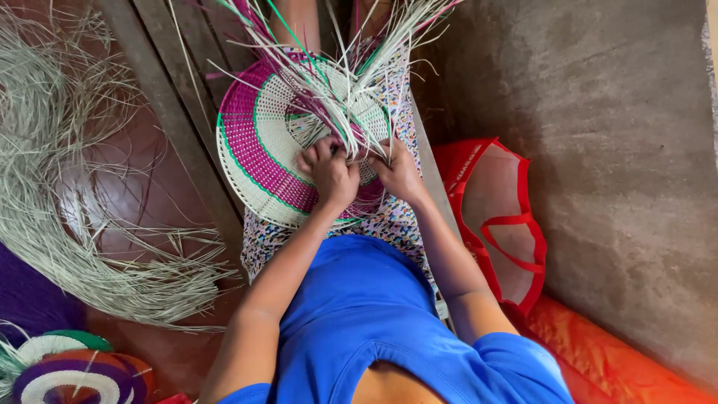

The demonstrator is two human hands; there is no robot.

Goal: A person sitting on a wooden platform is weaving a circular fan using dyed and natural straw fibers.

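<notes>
The step in hand looks like weaving: both hands work at the middle of a round woven disc (258,146) of pink, cream and green bands, which rests on the person's lap over a patterned skirt (389,221).

The left hand (329,173) is curled shut, its grip clamped on a bunch of loose strands (336,82) where they rise out of the disc. The right hand (396,170) sits just beside it, touching, its fingers closed on the same bundle; the exact strand each finger pinches is too fine to tell. Away from the two grips the strands fan out, pale ones mixed with pink and green. Below and to the left of the grips lies the finished part of the disc, its bands running around the rim.

As a judgement, the next move calls for one grip to keep the bundle taut while the other picks a single strand out and passes it across its neighbours, tight against the last row, without letting the fan slip.

Well to the left of the grips, on the floor, lies a heap of pale fibre (67,187). Near the lower left corner sits another woven piece (71,374) in purple and cream. To the right of the grips stands a red mesh bag (497,217) by a grey wall (598,150).
</notes>
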